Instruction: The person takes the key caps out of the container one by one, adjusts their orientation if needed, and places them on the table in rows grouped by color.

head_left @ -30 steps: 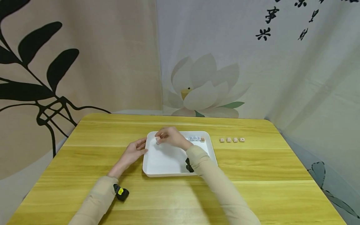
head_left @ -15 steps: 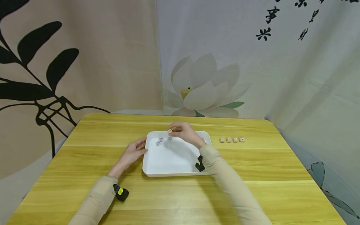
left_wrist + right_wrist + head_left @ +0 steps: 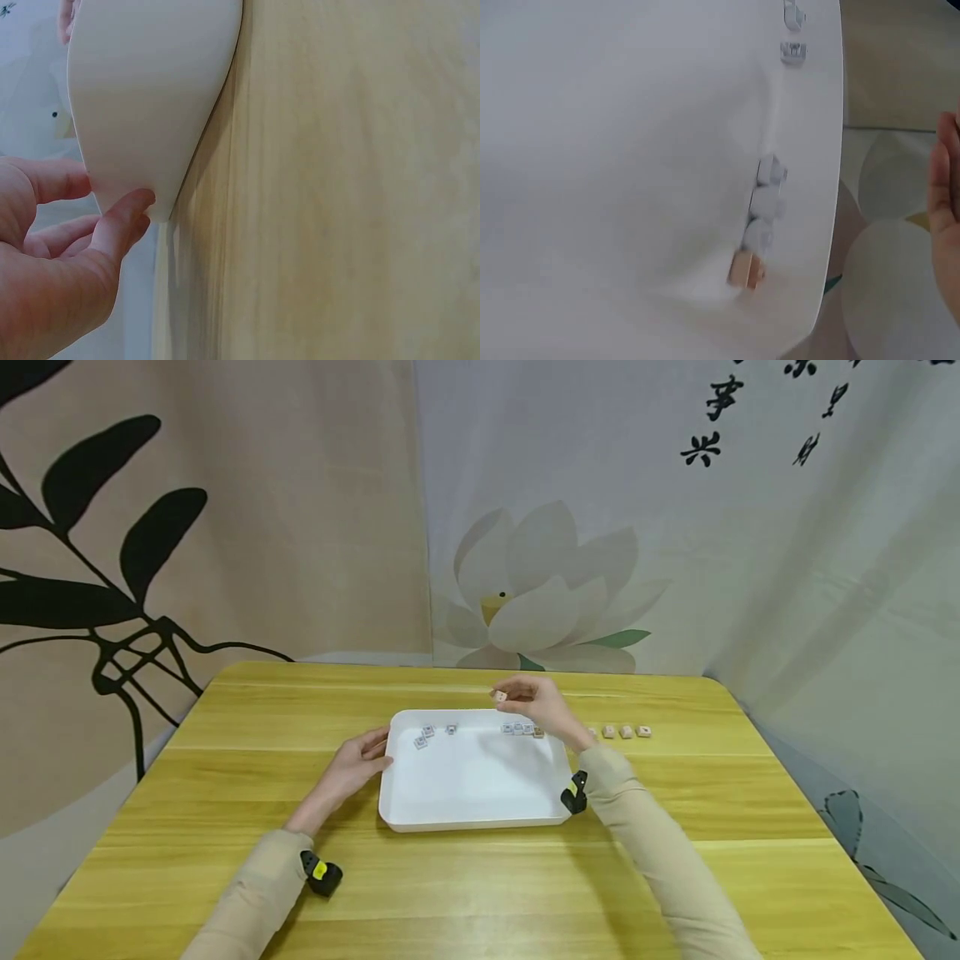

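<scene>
A shallow white tray (image 3: 468,789) lies on the table. My left hand (image 3: 358,758) grips its left end; in the left wrist view the thumb touches the rim and curved fingers (image 3: 124,217) lie against the outer wall. Above the tray's far edge, my right hand (image 3: 543,706) pinches a small pale-pink block (image 3: 500,696) with dark marks. Inside the tray, several small whitish blocks (image 3: 517,728) stand in a row that ends in an orange-brown block (image 3: 744,270). Further left sit a lone whitish block (image 3: 452,728) and two others (image 3: 424,737).
Several pale-pink blocks (image 3: 626,732) are lined up on the wooden table (image 3: 420,893), right of the tray; the right arm partly covers the leftmost one. Behind the table's far edge hangs a printed curtain (image 3: 555,585).
My right hand has moved right, from the tray's left end to above its far right part, holding the pale-pink block. The left hand stays at the tray's left end.
</scene>
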Demonstrator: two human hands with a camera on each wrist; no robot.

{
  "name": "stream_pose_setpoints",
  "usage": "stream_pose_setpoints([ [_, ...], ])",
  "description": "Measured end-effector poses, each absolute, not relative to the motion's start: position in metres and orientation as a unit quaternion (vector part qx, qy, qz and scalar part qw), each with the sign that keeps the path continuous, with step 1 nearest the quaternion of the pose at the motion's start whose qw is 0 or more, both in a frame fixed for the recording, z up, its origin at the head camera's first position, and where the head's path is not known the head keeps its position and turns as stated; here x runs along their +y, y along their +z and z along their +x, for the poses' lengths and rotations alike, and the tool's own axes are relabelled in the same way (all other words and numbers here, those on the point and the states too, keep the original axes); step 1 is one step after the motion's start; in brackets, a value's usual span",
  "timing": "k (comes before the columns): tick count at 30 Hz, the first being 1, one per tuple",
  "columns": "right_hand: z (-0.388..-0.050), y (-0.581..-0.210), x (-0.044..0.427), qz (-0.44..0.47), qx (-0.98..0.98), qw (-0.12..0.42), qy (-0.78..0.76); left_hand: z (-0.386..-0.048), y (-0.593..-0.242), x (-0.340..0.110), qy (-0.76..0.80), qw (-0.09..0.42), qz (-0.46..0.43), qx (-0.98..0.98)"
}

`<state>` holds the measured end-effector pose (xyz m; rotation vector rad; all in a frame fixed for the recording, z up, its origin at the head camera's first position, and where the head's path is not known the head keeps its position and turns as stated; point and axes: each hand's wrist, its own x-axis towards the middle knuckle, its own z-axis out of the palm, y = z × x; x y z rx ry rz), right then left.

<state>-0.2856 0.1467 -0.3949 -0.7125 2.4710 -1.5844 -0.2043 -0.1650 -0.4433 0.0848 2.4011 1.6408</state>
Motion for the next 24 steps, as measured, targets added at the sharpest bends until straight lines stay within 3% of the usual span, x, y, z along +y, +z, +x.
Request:
stream_pose_setpoints([
  [16,-0.289,-0.401,0.222,-0.171,0.829,0.05,-0.531,-0.204,-0.442,-0.165,0.56,0.118,0.035,0.819],
  [24,-0.287,-0.413,0.268,-0.118,0.835,0.011,-0.537,-0.205,-0.443,-0.166,0.561,0.116,0.036,0.819],
])
